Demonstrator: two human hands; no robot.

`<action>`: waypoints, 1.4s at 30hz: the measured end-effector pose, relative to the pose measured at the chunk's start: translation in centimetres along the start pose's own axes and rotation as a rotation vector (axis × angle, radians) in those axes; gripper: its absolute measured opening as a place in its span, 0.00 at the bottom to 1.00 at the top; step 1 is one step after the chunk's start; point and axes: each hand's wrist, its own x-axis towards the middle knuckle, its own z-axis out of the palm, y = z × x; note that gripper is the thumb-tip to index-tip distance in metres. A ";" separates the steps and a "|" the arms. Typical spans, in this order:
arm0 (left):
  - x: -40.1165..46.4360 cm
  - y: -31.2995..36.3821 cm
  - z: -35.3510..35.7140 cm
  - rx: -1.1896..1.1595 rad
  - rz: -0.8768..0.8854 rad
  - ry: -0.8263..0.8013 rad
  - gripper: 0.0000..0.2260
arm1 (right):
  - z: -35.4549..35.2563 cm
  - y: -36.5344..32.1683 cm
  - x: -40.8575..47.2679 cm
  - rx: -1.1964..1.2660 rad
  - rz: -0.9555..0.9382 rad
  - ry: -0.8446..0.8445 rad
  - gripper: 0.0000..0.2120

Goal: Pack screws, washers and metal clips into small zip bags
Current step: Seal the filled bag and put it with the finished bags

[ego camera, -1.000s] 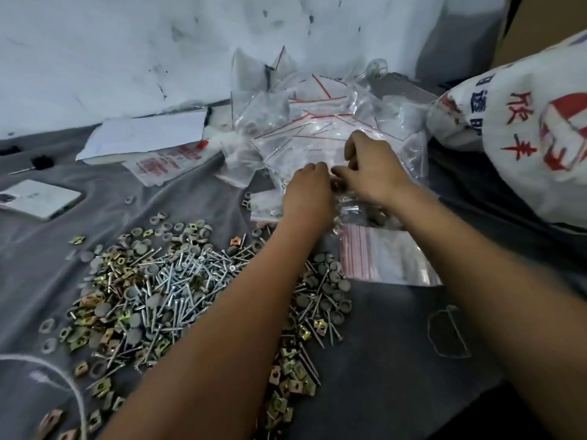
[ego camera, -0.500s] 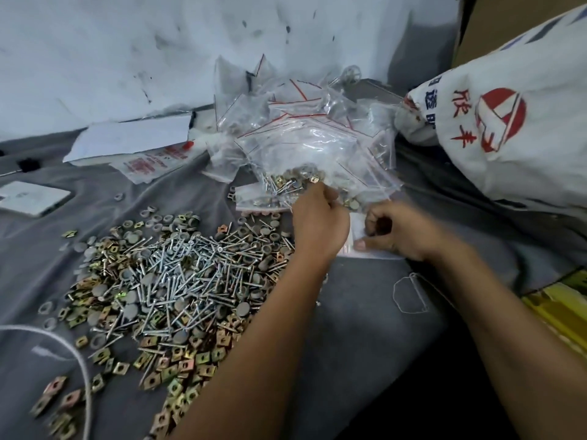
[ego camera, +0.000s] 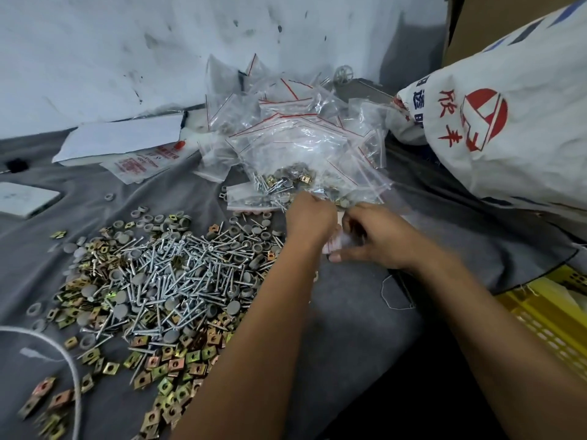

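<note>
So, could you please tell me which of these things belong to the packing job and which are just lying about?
Job:
- screws
- washers
- clips
- filled bags
- empty bag pinched by left hand and right hand

Lying about:
- sack
- papers
- white cord
- yellow crate

A grey cloth (ego camera: 349,312) covers the surface I work on. Toward its left side lies my spread heap of screws (ego camera: 178,274), grey washers (ego camera: 122,239) and brass-coloured clips (ego camera: 171,365). At the far edge, against the wall, sits the pile of zip bags (ego camera: 298,138), with white paper (ego camera: 127,138) to its left. A white printed sack (ego camera: 508,122) rests at the right edge.
</note>
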 end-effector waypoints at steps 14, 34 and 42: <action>-1.5 -1.2 2.1 0.022 0.246 0.150 0.10 | 3.1 0.6 1.2 0.549 0.262 0.585 0.14; -3.6 0.7 0.7 -0.923 0.093 -0.364 0.16 | -6.1 -8.4 -0.3 1.692 0.062 0.815 0.09; -5.1 -1.6 -10.9 -0.529 0.408 0.110 0.04 | -2.8 -12.7 2.4 1.660 0.153 0.472 0.07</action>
